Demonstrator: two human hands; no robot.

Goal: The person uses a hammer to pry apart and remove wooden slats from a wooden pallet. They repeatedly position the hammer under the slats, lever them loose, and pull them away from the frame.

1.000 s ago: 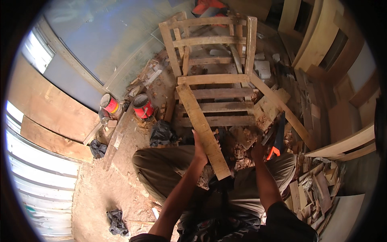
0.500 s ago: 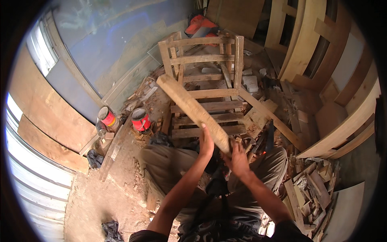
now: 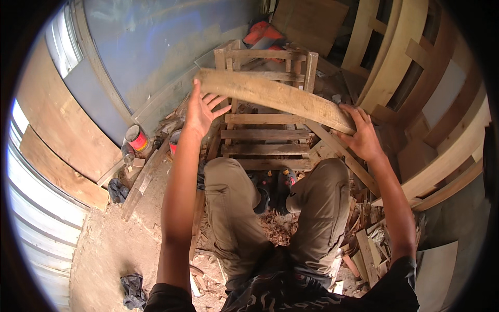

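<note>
A rough, pale wooden plank (image 3: 270, 93) is held up in front of me, its left end higher than its right. My right hand (image 3: 362, 132) grips the lower right end, fingers over the top edge. At the other end, my left hand (image 3: 200, 112) has its fingers spread below the plank, with the thumb up against the end. Behind and below the plank stands a slatted wooden frame (image 3: 266, 118), partly covered by it. My bent knees lie between my arms.
Scrap wood (image 3: 371, 249) is heaped at my right. Two red cans, one the nearer red can (image 3: 137, 139), stand at the left beside a long board (image 3: 143, 184). Timber frames (image 3: 397, 57) lean along the right wall. A black plastic bag (image 3: 133, 291) lies at lower left.
The plank has swung from a steep slant to nearly crosswise and farther out. My hands have moved apart to its ends, and the left fingers have spread. My knees now show more fully.
</note>
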